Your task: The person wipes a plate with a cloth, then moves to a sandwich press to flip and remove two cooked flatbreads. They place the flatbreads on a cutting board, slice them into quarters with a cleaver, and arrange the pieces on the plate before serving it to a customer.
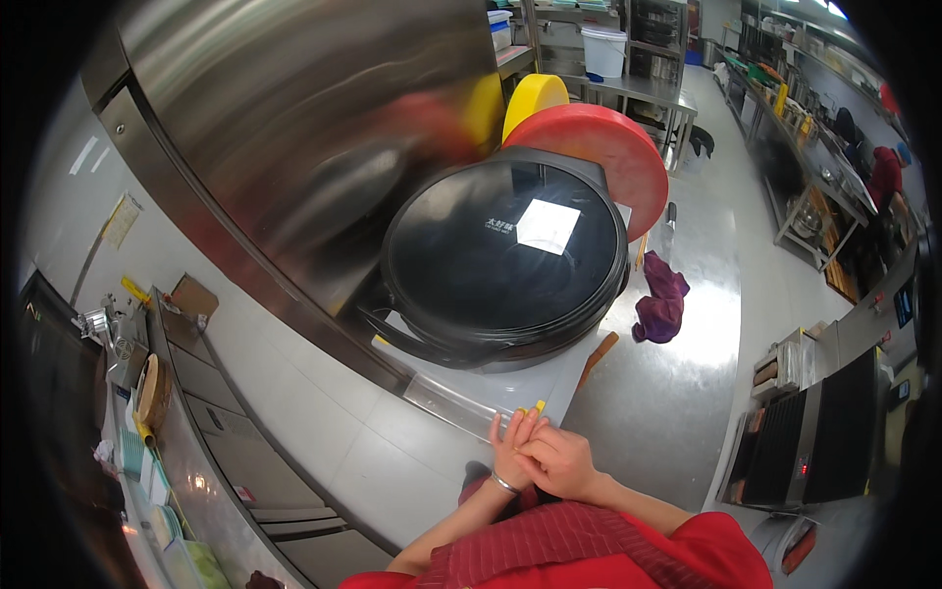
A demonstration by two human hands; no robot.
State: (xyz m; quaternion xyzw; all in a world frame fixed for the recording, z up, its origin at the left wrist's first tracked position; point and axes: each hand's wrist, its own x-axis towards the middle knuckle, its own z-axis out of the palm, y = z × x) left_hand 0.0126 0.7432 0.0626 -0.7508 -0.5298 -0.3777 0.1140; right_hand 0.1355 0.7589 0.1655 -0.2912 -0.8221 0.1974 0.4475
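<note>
My left hand (511,453), with a silver bangle at its wrist, is raised before my body with its fingers extended. My right hand (557,458) is curled against it, its fingers touching the left palm or fingers; what lies between them is hidden. Beyond the hands a round black electric griddle (500,258) with a glossy lid sits on a white board (515,383) on the steel table. A clear plastic strip (449,405) lies along the board's near edge. Right of the griddle are a crumpled purple cloth (661,298), a knife (670,217) and a brown wooden tool (597,357).
Red (589,140) and yellow (533,103) round cutting boards stand behind the griddle, beside a steel wall panel (309,110). A white bucket (603,53) is on a rear shelf. A person in red (887,173) is far right. A steel counter (213,478) runs at left.
</note>
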